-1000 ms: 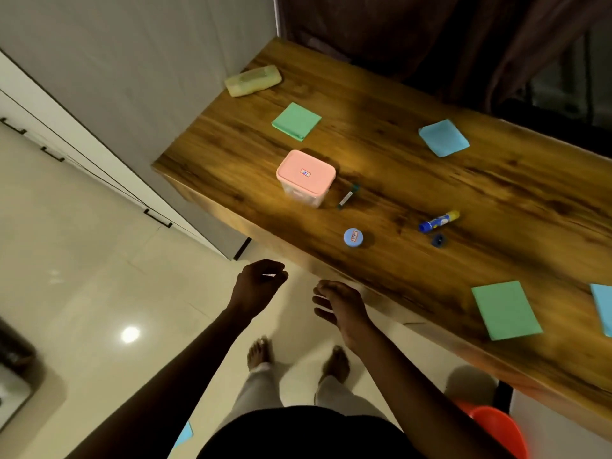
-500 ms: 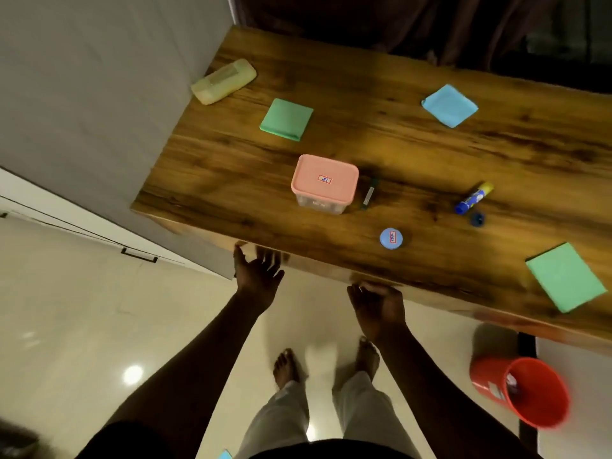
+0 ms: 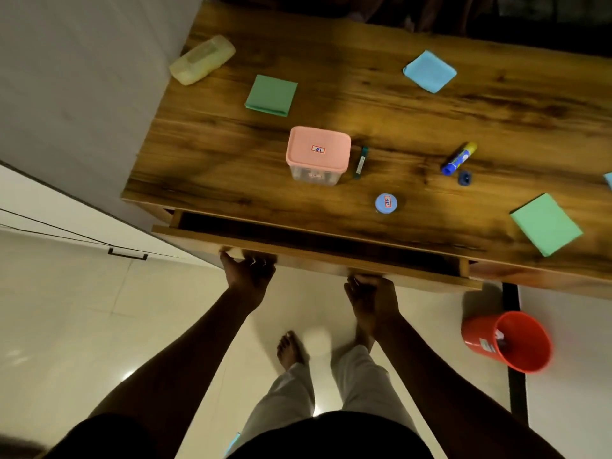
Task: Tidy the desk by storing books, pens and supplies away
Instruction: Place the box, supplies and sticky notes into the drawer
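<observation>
Head view: drawer partly open, supplies waiting

Both the left hand (image 3: 248, 271) and right hand (image 3: 372, 294) hook curled fingers under the drawer (image 3: 314, 260) front; pulling it further out looks next. Beyond the hands, on the worktop (image 3: 215, 160), sit the pink-lidded box (image 3: 318, 140), glue stick (image 3: 458, 159) and round blue tin (image 3: 386, 203). Box and tin stickers (image 3: 318, 149) are unreadable.

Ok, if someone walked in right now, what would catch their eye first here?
Probably the drawer, a dark slot open under the front edge of the desk, with the left hand and right hand gripping its front. Next the pink-lidded box in the middle of the desk, then the red bucket on the floor at the right.
</observation>
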A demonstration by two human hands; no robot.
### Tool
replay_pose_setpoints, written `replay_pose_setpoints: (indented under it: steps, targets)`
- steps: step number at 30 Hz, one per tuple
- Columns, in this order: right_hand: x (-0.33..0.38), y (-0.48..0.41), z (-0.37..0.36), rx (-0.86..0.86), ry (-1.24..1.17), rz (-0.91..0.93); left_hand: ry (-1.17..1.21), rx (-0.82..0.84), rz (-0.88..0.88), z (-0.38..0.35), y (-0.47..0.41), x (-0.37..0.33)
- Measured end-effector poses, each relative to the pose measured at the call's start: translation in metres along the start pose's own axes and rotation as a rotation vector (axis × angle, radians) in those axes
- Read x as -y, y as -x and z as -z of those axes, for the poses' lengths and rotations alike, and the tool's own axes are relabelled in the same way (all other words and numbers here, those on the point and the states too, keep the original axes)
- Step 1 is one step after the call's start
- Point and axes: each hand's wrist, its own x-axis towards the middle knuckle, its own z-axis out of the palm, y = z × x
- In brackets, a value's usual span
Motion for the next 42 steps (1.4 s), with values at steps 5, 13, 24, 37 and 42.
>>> replay_pose_setpoints:
  steps: [5,13,24,37,42]
  targets:
    - [-0.005,0.028,0.008,-0.059,0.126,-0.017,-0.401,-0.051,0.066,0.019,0.034,-0.017]
    - [0.009,0.096,-0.018,0.000,0.759,0.259,-1.201,0.187,-0.340,-0.026,0.124,0.003]
    - [0.049,0.093,-0.039,-0.004,1.771,0.843,-2.132,0.491,-0.981,-0.057,0.103,0.015]
    - [0.032,0.115,-0.016,0.076,1.835,0.703,-2.177,0.375,-0.871,-0.031,0.133,0.030]
    - [0.023,0.124,-0.008,0.118,1.882,0.611,-2.210,0.339,-0.733,-0.017,0.155,0.034]
